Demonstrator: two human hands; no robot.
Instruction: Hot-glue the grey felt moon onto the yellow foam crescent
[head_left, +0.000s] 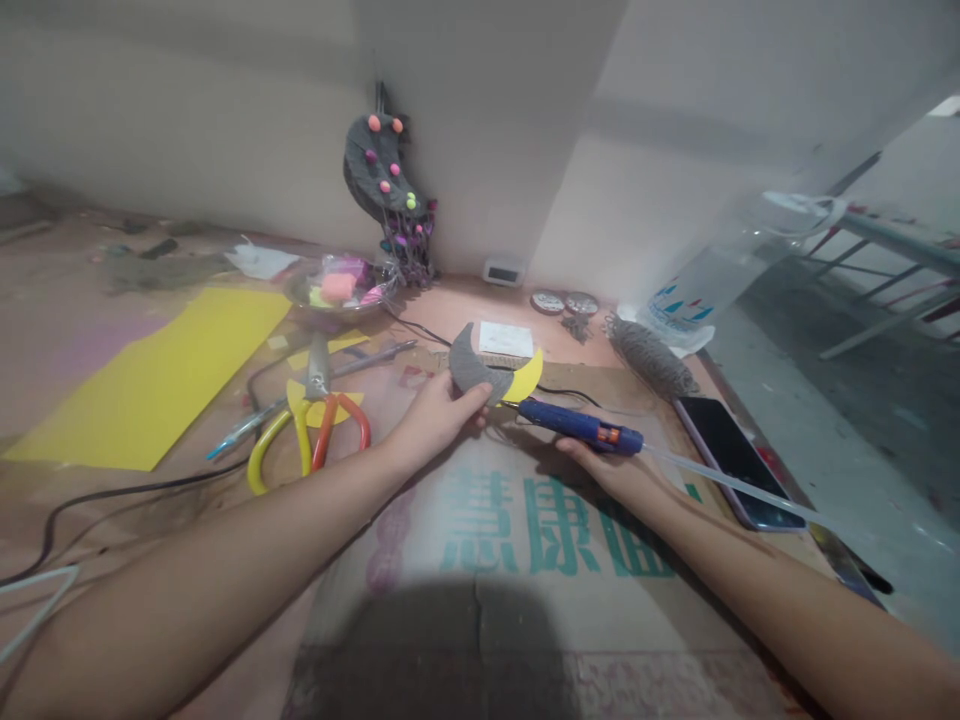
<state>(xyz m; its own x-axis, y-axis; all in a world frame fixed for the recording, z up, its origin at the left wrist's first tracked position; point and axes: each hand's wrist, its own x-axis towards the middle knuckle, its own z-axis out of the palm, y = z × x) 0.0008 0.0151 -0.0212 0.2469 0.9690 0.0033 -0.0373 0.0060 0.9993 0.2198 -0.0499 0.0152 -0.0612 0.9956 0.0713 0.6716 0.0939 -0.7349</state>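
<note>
Between the fingers of my left hand is a crescent moon cutout, partly covered in grey yarn, with a bare yellow tip at its right end. My right hand is wrapped round a blue hot glue gun. The gun's nozzle touches or nearly touches the crescent's lower edge, where the grey meets the yellow. A long clear glue stick sticks out of the gun's back end toward the right. Beneath both hands lies a flat cardboard sheet with green printed characters.
Scissors, a pen and yellow sheet lie left. Behind are a bowl of coloured pieces and a hanging grey moon ornament. On the right are grey yarn, a phone and a clear bottle.
</note>
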